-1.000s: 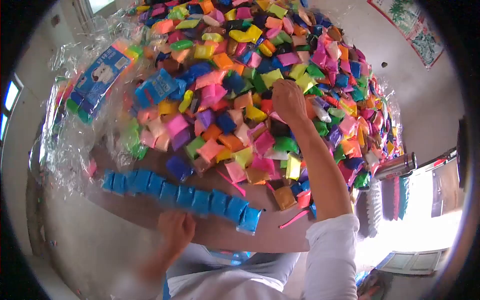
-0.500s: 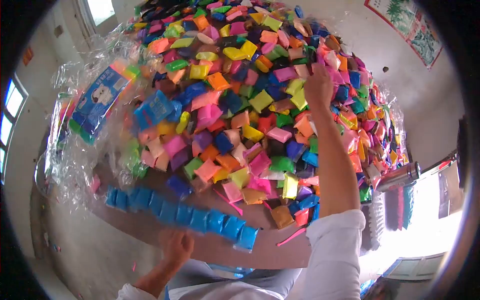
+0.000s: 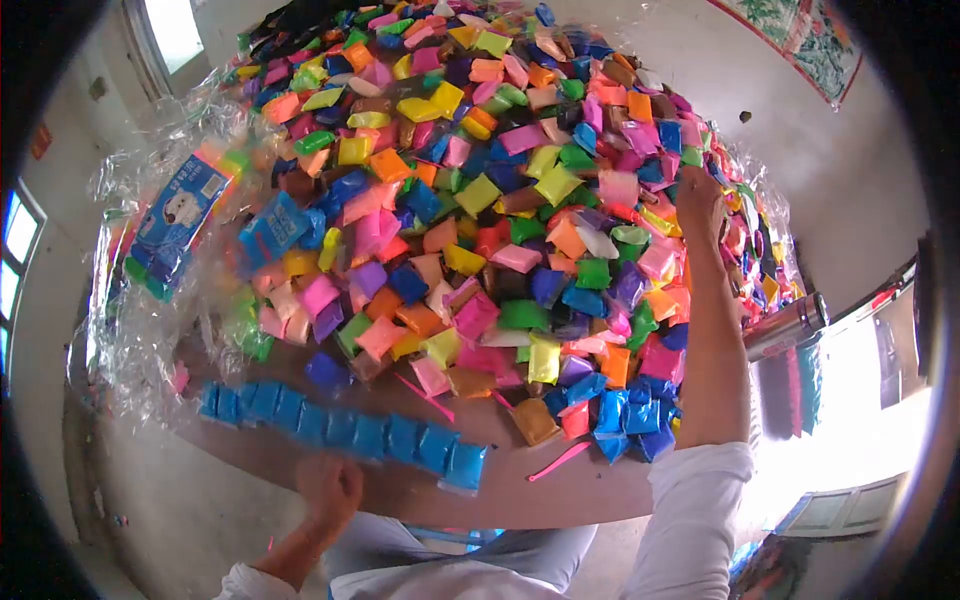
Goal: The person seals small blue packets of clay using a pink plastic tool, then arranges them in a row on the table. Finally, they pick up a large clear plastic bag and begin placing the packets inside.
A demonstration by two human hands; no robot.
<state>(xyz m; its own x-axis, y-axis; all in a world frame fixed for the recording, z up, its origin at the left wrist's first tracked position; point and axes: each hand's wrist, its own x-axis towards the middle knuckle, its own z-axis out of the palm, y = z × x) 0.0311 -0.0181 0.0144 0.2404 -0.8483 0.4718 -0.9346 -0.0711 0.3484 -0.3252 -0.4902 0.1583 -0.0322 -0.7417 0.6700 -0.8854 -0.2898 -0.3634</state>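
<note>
A large heap of small coloured packets (image 3: 480,190) covers most of the brown table (image 3: 560,500). My right hand (image 3: 698,200) reaches into the right side of the heap, among pink, blue and green packets; its fingertips are hidden, so any hold cannot be made out. My left hand (image 3: 330,485) is curled at the table's front edge, just below a row of blue packets (image 3: 340,428), and its fingers look closed with nothing visible in them. The blue row runs slantwise from the left to the front middle of the table.
Clear plastic wrap (image 3: 130,330) lies at the left, with a blue printed package (image 3: 180,215) on it. A pink plastic tool (image 3: 558,462) is near the front edge. Blue packets (image 3: 630,415) are clustered at the front right. A metallic cylinder (image 3: 790,325) is at the far right.
My right hand has moved right and slightly down over the heap. My left hand stays near the table edge, still curled. The whole view has shifted slightly.
</note>
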